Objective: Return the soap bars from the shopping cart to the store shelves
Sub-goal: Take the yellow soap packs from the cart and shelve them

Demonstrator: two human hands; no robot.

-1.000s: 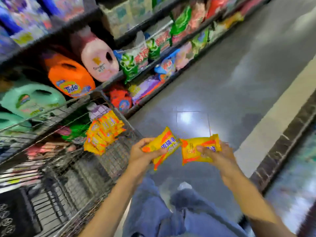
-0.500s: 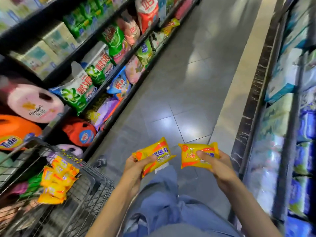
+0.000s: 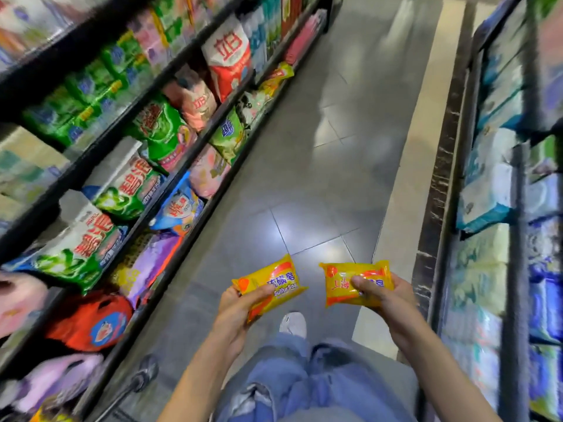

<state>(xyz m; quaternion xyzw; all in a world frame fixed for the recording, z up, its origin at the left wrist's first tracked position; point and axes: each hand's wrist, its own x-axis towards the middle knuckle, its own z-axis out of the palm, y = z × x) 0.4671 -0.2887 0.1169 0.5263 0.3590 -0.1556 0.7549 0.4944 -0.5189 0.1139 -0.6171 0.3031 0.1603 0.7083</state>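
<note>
Head view: left hand (image 3: 234,309) fingers grasp one yellow soap bar (image 3: 271,284); right hand (image 3: 387,296) fingers grasp a second soap bar (image 3: 344,284), apart, above the aisle floor (image 3: 304,178).

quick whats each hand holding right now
Left hand: grips a yellow plastic-wrapped soap bar marked Sulfur Soap.
Right hand: grips a second yellow plastic-wrapped soap bar.

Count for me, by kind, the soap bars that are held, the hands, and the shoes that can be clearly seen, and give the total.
Yellow soap bars: 2, the left soap bar and the right soap bar.
Hands: 2, the left hand and the right hand, each holding one bar.
White shoes: 1, the white shoe.
Total: 5.
</note>
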